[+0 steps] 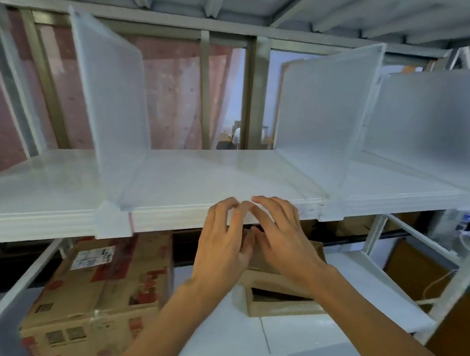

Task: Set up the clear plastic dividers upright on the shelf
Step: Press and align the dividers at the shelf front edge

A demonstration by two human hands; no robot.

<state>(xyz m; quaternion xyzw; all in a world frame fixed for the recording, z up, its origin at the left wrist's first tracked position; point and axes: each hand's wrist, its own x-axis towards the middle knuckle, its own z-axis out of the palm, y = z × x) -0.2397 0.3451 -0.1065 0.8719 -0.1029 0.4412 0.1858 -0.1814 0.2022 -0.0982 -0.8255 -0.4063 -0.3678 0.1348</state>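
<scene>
A white shelf runs across the view at chest height. One clear plastic divider stands upright on its left part, clipped over the front lip. A second clear divider stands upright to the right of the middle. A flat clear panel lies on the shelf between them. My left hand and my right hand are side by side at the shelf's front edge, fingertips curled onto the front edge of that flat panel. Whether they pinch it cannot be told.
A third translucent panel stands at the far right. Below the shelf, a printed cardboard box sits at the left and an open shallow cardboard box under my wrists. Metal uprights close the back of the shelf.
</scene>
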